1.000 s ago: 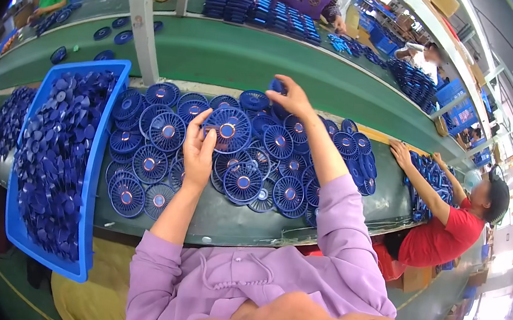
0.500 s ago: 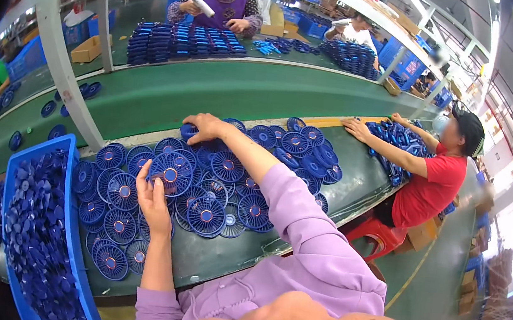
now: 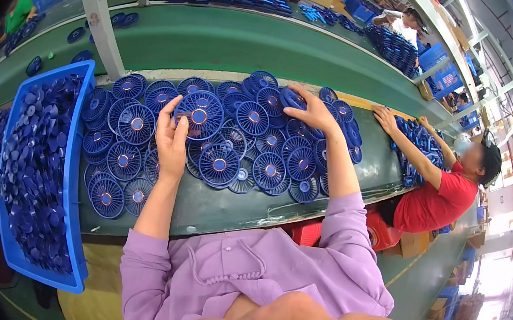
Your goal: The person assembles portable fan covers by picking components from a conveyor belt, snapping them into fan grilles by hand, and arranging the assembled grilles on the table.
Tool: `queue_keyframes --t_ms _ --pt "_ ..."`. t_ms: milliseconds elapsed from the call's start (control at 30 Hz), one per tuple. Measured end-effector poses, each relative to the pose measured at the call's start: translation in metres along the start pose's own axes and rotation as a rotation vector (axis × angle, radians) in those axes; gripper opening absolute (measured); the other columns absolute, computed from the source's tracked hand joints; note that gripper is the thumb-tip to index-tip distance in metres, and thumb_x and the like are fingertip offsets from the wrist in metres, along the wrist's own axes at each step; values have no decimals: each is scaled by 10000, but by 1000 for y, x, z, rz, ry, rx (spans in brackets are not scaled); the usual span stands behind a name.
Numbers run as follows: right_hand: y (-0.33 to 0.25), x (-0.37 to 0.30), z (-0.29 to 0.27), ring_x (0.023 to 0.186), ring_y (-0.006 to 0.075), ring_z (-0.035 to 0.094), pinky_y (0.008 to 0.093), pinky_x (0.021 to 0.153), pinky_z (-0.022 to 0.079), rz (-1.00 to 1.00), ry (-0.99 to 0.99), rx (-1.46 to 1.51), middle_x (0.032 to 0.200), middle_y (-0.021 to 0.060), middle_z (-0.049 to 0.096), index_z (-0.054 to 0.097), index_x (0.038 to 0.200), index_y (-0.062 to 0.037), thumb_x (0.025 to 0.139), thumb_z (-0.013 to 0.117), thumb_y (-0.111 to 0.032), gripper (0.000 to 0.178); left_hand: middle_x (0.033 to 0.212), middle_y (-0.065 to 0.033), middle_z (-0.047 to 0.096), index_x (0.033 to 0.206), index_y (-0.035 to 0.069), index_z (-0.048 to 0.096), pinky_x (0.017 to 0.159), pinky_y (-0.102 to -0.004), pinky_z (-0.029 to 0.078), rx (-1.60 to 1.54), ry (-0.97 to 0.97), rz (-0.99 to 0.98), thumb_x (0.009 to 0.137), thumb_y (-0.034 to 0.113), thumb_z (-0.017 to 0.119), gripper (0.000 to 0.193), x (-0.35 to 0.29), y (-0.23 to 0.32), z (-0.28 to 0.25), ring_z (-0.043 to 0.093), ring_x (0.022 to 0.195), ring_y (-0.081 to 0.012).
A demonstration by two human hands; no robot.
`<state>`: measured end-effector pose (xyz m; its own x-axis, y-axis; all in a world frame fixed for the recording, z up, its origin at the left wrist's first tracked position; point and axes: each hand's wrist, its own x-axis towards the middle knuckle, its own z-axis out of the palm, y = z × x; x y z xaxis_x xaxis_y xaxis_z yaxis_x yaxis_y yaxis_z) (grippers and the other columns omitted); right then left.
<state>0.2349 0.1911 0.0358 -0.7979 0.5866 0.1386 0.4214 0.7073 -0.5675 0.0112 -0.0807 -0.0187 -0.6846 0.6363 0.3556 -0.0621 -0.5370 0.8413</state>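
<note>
A round blue fan grille [image 3: 200,104] with an orange ring at its centre is tilted up in my left hand [image 3: 171,144], thumb and fingers at its left edge. Farther right, my right hand [image 3: 317,115] has its thumb and fingers closed round another blue fan grille [image 3: 290,99], partly hidden by the hand. Under and around both hands lies a layered spread of similar grilles [image 3: 219,164], most with orange rings, some with plain blue centres.
A blue bin [image 3: 75,228] full of small round blue parts stands left. Beyond the table runs a green conveyor belt [image 3: 219,42] behind a white post [image 3: 99,15]. A co-worker in red [image 3: 436,196] handles blue parts [image 3: 419,144] at right. Others sit across the belt.
My right hand has moved right across the grilles and now grips one there. The left hand still holds its grille up. The whole view has shifted.
</note>
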Motion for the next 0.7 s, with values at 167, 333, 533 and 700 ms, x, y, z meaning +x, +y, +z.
queue_keyframes --t_ms 167,333,533,700 --pt "21 -19 4 1111 295 627 379 967 470 24 77 54 1175 187 652 571 1299 -56 840 718 -271 527 978 16 573 1409 47 426 621 -165 400 27 -4 20 1001 90 487 415 -3 -6 5 509 793 -6" --pt "2 -25 -7 949 270 684 366 869 506 209 173 36 1002 170 703 656 1172 -51 898 635 -239 334 1012 -16 592 1410 42 412 717 -201 498 10 -9 -3 1005 87 477 413 -4 -11 3 584 884 -58" --pt "-18 -36 11 1048 320 644 388 909 498 -138 380 -119 1134 182 669 634 1202 -47 855 650 -157 364 1104 -36 582 1399 29 417 796 -228 509 -14 -48 -10 990 40 475 413 -3 -14 3 575 958 -79" --pt "-31 -54 35 1246 372 492 442 1065 390 -250 110 -228 1339 203 533 574 1298 -81 756 795 -313 629 1089 -30 589 1385 48 432 747 -221 515 0 -37 -14 1005 81 477 385 -3 -8 6 586 937 -89"
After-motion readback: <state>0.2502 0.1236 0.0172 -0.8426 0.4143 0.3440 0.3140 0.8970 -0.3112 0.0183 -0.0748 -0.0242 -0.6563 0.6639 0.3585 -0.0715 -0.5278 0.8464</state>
